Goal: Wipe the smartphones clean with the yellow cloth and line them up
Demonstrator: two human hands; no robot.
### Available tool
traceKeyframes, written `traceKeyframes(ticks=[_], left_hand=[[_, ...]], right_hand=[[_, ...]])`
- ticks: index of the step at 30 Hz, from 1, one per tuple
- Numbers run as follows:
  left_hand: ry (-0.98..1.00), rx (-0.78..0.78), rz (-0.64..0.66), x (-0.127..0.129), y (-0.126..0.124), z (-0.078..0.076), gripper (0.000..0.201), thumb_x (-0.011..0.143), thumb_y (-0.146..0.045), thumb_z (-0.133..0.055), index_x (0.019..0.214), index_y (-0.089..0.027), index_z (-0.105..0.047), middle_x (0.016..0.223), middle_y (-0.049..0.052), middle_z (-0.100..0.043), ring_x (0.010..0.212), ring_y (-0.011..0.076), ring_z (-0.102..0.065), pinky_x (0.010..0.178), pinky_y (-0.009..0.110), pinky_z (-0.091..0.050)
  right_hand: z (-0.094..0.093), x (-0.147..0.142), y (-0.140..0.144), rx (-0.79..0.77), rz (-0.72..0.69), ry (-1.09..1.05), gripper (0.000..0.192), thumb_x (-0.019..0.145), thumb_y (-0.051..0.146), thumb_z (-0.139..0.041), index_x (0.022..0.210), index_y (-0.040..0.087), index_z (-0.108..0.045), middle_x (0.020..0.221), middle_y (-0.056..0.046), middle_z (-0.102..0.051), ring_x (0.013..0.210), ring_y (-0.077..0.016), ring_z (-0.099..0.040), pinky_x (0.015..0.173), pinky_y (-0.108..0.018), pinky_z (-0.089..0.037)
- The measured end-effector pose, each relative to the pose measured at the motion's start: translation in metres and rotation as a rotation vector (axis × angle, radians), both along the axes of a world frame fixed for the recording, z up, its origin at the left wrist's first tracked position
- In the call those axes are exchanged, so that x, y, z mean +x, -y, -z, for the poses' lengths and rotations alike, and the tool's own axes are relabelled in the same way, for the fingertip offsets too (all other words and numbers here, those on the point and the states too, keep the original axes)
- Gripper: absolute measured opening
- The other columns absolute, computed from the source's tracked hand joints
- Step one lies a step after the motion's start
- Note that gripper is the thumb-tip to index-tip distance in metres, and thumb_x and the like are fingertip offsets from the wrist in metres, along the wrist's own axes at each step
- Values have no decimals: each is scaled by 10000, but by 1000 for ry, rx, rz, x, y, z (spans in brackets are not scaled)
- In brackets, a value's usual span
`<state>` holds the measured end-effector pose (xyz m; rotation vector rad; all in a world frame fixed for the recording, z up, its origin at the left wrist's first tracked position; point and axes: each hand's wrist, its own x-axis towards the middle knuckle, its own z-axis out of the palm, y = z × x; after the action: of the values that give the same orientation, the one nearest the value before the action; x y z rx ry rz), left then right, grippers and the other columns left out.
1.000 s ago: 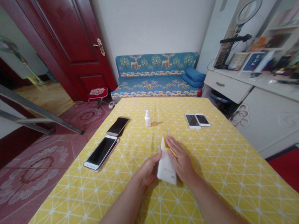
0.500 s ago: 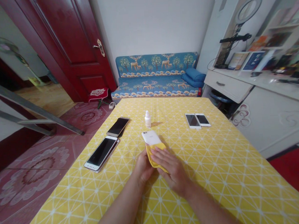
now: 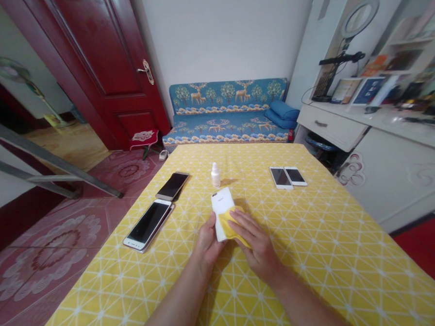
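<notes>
A slim, white, rectangular phone with rounded corners (image 3: 222, 199) is held, back upward, between the two hands above a yellow tablecloth patterned with white lines (image 3: 302, 256). Its lower left edge is gripped by the left hand (image 3: 208, 242), while its far end, with the camera, is left uncovered beyond the fingers. A soft yellow cloth (image 3: 225, 222) is held in the right hand (image 3: 257, 241) and is pressed by its bent fingers against the phone's lower right part. Beyond the phone, near its far end, a small white plastic bottle (image 3: 216, 176) is seen standing upright.
</notes>
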<state>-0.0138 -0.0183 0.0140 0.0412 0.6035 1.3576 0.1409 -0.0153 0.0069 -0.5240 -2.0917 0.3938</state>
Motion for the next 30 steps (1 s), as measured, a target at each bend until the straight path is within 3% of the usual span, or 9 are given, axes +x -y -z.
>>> traceKeyframes(ticks=[8,15,20,23,25,30], left_hand=[[-161,34,108,5,5,2,394,916,-275,-512,1237,-48,-538,873,125,-738,692,197,-702,696,303,-564],[-307,161,225,6,15,-4,273,811,-291,-673,983,-79,-667,810,105,-735,641,170,-673,600,249,-524],[-341,259,344,5,15,-6,349,752,-259,-736,1023,-50,-669,824,132,-731,634,161,-668,594,238,-515],[-283,234,229,6,11,-1,337,725,-182,-750,1025,-64,-652,876,130,-736,693,173,-691,660,254,-550],[-241,187,88,8,8,2,354,735,-119,-726,1076,-93,-631,928,114,-740,781,185,-707,747,272,-566],[-113,113,-181,13,1,5,485,813,-23,-600,1279,-141,-532,1022,90,-736,956,188,-697,878,281,-556]], right_hand=[[-2,8,-6,-146,125,-119,482,949,130,-434,1409,273,-459,1471,-49,-452,1370,-216,-400,1133,-437,-364],[-4,12,-9,-260,273,-244,423,965,217,-441,1380,282,-495,1467,-43,-459,1358,-201,-419,1133,-427,-347],[2,14,-15,-497,331,-445,370,963,347,-461,1291,237,-591,1370,-78,-566,1298,-226,-493,1117,-467,-353],[5,17,-18,-647,350,-588,401,969,405,-432,1281,216,-599,1354,-95,-578,1271,-244,-519,1096,-485,-375],[4,17,-17,-657,346,-622,418,974,414,-415,1308,222,-576,1384,-89,-551,1290,-241,-499,1107,-477,-362],[1,5,-5,-570,209,-399,432,976,369,-418,1396,285,-473,1457,-35,-473,1358,-226,-419,1139,-452,-326]])
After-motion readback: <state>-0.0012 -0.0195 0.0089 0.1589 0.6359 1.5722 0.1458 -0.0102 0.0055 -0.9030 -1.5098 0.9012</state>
